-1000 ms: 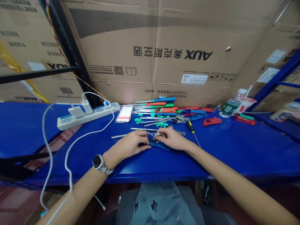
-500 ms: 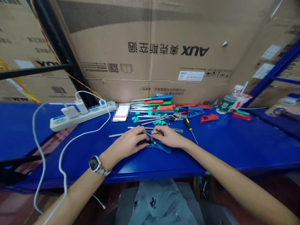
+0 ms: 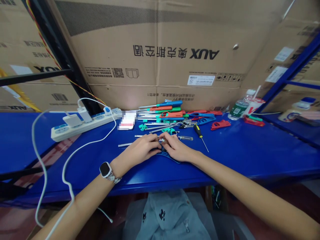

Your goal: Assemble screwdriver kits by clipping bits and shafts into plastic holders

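My left hand is closed, its thumb and fingertips bent in over a blue plastic lighter handle shell lying on the table. Small dark parts show at those fingertips, but what they grip is mostly hidden. Facing it, my right hand pinches a small white piece just above the shell. A thin metal lighter tube sticks out past my left hand. Just beyond my right hand lies a clear tube-like part. To the right rests a yellow-and-black screwdriver.
Behind the hands lie a pile of long-necked lighters, teal plastic pieces and red handle shells. A phone and a white power strip with cables are at left. A bottle stands at right.
My hands have drawn closer together over the blue shell, the right one moving left and covering more of it. The black part at my left fingertips is now mostly hidden.
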Available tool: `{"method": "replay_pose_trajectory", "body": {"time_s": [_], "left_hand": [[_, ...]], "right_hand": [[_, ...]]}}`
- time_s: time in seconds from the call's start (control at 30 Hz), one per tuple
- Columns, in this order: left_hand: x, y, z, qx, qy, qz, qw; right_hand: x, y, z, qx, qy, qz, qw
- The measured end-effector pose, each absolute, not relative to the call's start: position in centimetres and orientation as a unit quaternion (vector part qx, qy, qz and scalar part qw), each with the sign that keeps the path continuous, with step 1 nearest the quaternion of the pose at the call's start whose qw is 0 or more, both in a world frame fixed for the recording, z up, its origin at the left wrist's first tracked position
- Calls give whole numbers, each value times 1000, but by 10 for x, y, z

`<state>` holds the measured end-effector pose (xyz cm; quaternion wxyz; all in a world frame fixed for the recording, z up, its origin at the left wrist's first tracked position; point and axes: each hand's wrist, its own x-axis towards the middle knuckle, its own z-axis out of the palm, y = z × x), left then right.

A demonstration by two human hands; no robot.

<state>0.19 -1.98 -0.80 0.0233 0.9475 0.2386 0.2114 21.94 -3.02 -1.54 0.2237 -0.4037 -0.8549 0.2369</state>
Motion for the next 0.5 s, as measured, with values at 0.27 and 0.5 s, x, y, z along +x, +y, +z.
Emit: {"method": "replay_pose_trajectory", "body": {"time_s": [0.27,0.5], "left_hand": [[-2,-22,2,948,242,202,55],[-3,-25,4,950,234,183,97]], "right_hand": [[225,-34,-12,-443,-857,152,216],[229,-27,-9,-410,-901,32,139]]}}
